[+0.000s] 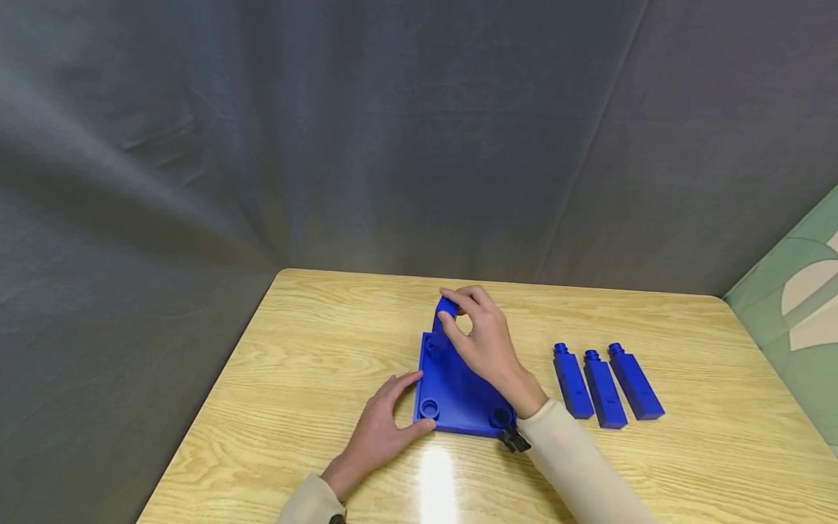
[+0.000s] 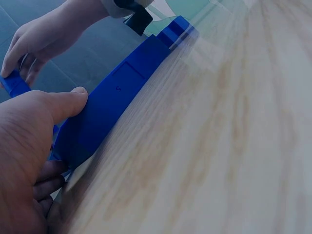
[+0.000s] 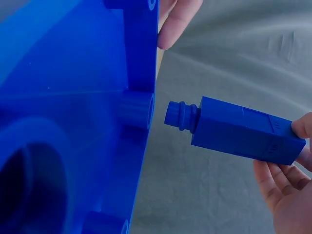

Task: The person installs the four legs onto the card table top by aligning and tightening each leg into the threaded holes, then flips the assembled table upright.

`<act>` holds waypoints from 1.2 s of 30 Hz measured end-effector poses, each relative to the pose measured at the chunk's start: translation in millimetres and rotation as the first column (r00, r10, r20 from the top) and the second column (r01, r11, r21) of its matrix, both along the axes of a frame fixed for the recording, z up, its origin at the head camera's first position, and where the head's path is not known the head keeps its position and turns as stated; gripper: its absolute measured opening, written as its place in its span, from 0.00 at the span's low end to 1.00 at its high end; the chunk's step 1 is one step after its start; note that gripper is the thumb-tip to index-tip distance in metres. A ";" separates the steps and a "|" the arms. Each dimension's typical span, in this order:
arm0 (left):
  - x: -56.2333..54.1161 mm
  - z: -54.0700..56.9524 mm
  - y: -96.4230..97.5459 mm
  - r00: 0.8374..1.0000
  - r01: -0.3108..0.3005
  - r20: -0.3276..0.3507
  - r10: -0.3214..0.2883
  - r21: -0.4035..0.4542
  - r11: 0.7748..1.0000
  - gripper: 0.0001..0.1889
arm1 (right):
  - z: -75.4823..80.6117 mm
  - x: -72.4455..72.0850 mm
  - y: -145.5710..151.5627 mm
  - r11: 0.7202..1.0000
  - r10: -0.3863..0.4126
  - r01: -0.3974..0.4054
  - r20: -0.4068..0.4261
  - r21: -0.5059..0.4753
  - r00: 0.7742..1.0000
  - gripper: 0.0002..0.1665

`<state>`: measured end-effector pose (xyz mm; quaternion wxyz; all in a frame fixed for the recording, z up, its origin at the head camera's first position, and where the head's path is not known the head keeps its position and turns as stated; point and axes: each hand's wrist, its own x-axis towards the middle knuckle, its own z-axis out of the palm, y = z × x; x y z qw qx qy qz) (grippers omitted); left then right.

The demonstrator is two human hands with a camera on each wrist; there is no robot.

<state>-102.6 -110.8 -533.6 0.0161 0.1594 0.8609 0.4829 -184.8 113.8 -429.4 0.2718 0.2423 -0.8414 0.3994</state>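
While the right hand (image 1: 487, 338) pinched the plain end of a blue threaded leg (image 1: 447, 307) between thumb and fingers, the left hand (image 1: 380, 429) gripped the near left corner of a blue rimmed panel (image 1: 461, 393), thumb on the near side and fingers at the left side. The panel lay on the wood-grain counter (image 1: 327, 327), just below the centre of the head frame, with a round corner socket (image 1: 429, 409) near its lower left. The held leg was at the panel's upper left; in the right wrist view, its ridged tip pointed toward the rim, near a socket but apart from it. Three more blue legs (image 1: 605, 389) lay side by side at the right of the head frame, threaded ends toward the top. Grey curtain (image 1: 393, 145) filled the upper frame, and green patterned fabric (image 1: 799, 320) showed at the right edge.
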 end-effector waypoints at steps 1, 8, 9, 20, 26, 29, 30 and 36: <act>-0.1 -0.1 -0.1 1.000 0.001 0.002 -0.001 0.002 1.000 0.42 | 0.0 -0.8 -1.0 1.000 0.003 -0.003 0.003 0.002 1.000 0.22; -0.5 -0.6 -0.3 1.000 0.008 0.015 -0.008 -0.001 1.000 0.43 | -4.2 -4.0 -2.7 1.000 0.005 -0.005 0.022 0.000 1.000 0.22; -0.4 -0.4 -0.2 1.000 0.009 0.016 -0.009 -0.001 1.000 0.43 | -5.3 -4.3 -2.5 1.000 0.007 -0.007 0.024 0.000 1.000 0.22; -0.1 1.9 0.2 1.000 0.012 0.017 -0.012 0.006 1.000 0.42 | -10.5 -8.2 -3.4 0.998 0.012 -0.014 0.034 0.055 0.999 0.22; -0.3 1.3 0.2 1.000 0.013 0.023 -0.013 0.000 1.000 0.42 | -9.9 -9.3 -3.9 0.995 0.024 -0.029 0.059 0.090 0.998 0.24; -0.7 0.9 0.3 1.000 0.014 0.024 -0.014 -0.002 1.000 0.42 | -8.7 -9.3 -3.9 0.993 0.029 -0.038 0.079 0.111 0.996 0.23; -1.0 0.5 0.3 1.000 0.014 0.023 -0.014 -0.003 1.000 0.42 | -8.3 -9.2 -3.8 0.992 0.029 -0.039 0.085 0.118 0.996 0.23; -1.1 0.1 0.0 1.000 0.011 0.022 -0.011 -0.007 1.000 0.43 | -0.4 -8.1 -0.9 0.978 0.030 -0.061 0.157 0.198 0.987 0.26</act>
